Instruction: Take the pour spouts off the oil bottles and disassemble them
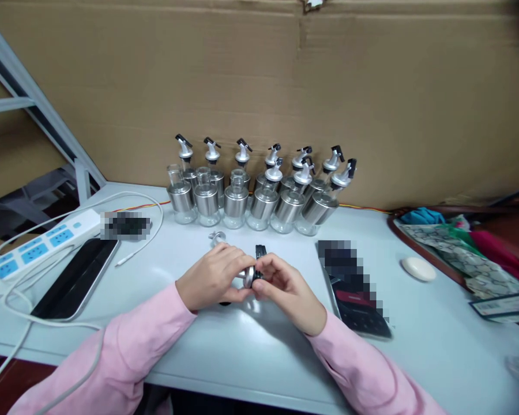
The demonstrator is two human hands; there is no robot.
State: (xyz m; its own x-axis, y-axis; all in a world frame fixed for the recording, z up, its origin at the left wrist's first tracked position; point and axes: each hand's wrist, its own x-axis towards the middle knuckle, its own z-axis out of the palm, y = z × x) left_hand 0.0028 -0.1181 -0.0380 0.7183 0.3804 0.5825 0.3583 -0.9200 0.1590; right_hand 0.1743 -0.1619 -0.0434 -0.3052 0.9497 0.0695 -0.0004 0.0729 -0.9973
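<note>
My left hand (211, 276) is closed around a silver bottle pourer (249, 278), low over the white table. The fingertips of my right hand (292, 291) pinch its black stopper end from the other side. Just beyond my left knuckles lies another silver pourer part (217, 237), partly hidden. Some black ribbed pieces (260, 251) rest behind my right fingers. Two rows of glass bottles with steel sleeves stand farther back. In the front row, three on the left, such as this bare-necked bottle (236, 202), have no pourer; the others there carry silver pourers with black levers.
To the left are a white power strip (34, 248), a black tablet-like device (75, 282) and a loose white cable (160, 230). A dark flat device (354, 294), partly blurred out, and a white oval object (418, 268) lie to the right. Cardboard (259, 86) stands behind the bottles.
</note>
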